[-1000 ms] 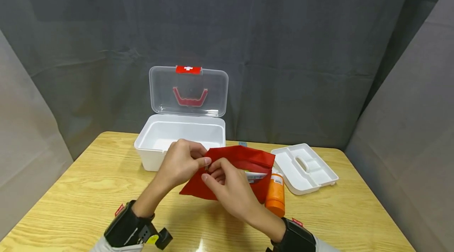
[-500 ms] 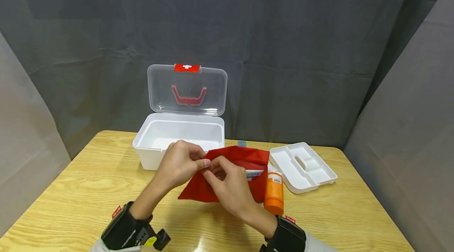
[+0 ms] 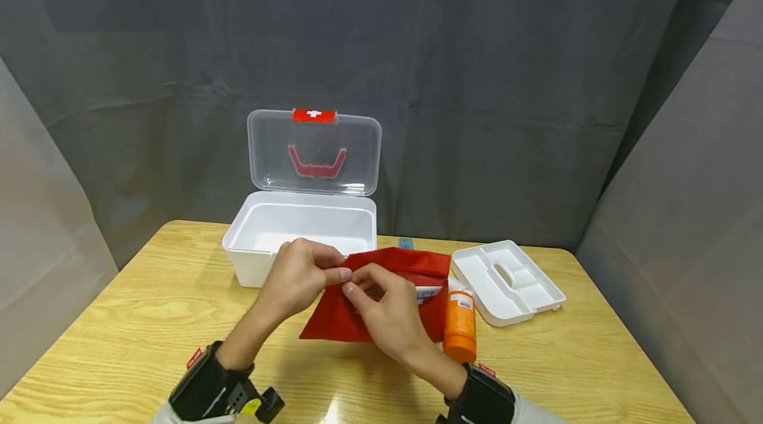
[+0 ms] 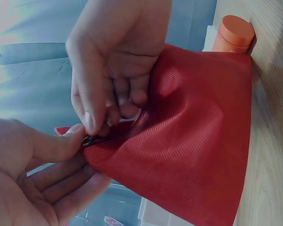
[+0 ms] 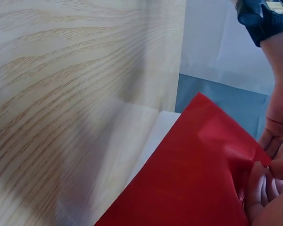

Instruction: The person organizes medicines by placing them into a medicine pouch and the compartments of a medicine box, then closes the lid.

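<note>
Nearest to us, we see two black wrist bands, the left one [image 3: 199,381] and the right one [image 3: 485,397], above pale sleeves. Just beyond them, the left hand [image 3: 301,281] pinches one corner of a red pouch [image 3: 334,319] between thumb and fingers. The right hand [image 3: 384,315] grips the same pouch right beside it, its fingers curled in at the zipper [image 4: 137,120], with the fingertips of both hands close together. We find the pouch in front of the white box's right part; we cannot tell whether its bottom edge touches the wooden table [image 3: 566,358]. A white packet [image 3: 427,291] shows in the pouch's opening.

Just right of the pouch we see an orange bottle [image 3: 460,324] on its side, cap towards us. Beyond it, to the right, lies a white divided tray [image 3: 495,298] with a handle. Farther back stands the white box [image 3: 253,268], its clear lid [image 3: 357,146] raised, with a red handle [image 3: 316,170] and a red clasp [image 3: 312,116] bearing a white cross. A small blue item [image 3: 406,243] lies near the table's far edge, and behind everything we see dark grey cloth [image 3: 477,79].
</note>
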Motion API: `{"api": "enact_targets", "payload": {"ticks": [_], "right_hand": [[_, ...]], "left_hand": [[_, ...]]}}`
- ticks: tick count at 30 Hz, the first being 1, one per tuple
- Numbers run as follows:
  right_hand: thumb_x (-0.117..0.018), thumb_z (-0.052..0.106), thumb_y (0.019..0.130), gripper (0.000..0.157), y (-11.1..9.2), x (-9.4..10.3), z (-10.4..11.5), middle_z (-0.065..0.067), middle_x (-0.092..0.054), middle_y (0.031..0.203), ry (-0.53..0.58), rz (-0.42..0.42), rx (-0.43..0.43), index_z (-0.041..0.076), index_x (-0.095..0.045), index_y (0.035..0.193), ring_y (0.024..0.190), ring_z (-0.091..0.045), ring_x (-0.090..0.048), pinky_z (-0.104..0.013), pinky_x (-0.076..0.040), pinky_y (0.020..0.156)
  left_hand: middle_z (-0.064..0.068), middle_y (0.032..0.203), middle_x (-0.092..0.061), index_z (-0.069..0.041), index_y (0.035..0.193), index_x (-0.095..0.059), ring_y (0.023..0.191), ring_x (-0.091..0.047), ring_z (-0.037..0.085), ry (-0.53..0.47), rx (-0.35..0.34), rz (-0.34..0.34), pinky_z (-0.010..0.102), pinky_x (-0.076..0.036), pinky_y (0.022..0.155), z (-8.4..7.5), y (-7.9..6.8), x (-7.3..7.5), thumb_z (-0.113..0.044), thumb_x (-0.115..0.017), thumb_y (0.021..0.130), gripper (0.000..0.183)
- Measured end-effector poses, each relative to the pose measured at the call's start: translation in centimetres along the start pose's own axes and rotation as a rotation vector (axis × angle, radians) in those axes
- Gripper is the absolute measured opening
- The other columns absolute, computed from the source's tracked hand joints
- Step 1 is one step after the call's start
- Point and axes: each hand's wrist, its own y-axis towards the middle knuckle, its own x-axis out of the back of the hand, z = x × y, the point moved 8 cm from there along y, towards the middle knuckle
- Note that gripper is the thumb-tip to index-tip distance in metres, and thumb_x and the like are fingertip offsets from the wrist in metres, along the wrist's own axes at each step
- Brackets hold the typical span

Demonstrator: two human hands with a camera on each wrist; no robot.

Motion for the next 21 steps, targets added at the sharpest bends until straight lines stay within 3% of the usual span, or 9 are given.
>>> {"api": "enact_targets", "payload": {"ticks": [9, 13, 21], "right_hand": [[-0.073, 0.008, 0.089, 0.010, 0.7, 0.3, 0.0, 0.003, -0.067, 0.069, -0.020, 0.046, -0.031, 0.013, -0.072, 0.080, 0.057, -0.008, -0.059, -0.024, -0.055, 0.057], [-0.071, 0.005, 0.088, 0.012, 0.9, 1.0, -0.6, -0.003, -0.064, 0.064, -0.033, 0.064, -0.051, 0.009, -0.070, 0.077, 0.049, -0.010, -0.057, -0.025, -0.054, 0.051], [-0.072, 0.006, 0.087, 0.013, 0.6, 2.5, -1.4, 0.000, -0.065, 0.062, -0.100, 0.098, -0.100, 0.008, -0.068, 0.075, 0.046, -0.012, -0.058, -0.026, -0.052, 0.049]], "left_hand": [[-0.006, 0.071, -0.073, -0.015, 0.076, -0.079, 0.066, -0.059, 0.011, 0.017, -0.038, -0.041, 0.025, -0.049, 0.060, 0.2, -0.1, 0.0, -0.006, -0.081, 0.082, 0.011], [-0.004, 0.073, -0.074, -0.011, 0.077, -0.080, 0.068, -0.062, 0.011, 0.024, -0.033, -0.074, 0.026, -0.052, 0.063, 0.6, -0.1, 0.4, -0.005, -0.081, 0.082, 0.008], [-0.002, 0.078, -0.077, -0.007, 0.083, -0.081, 0.073, -0.067, 0.013, 0.041, -0.031, -0.101, 0.030, -0.056, 0.070, 1.4, -0.1, 0.7, -0.005, -0.082, 0.080, 0.003]]}}
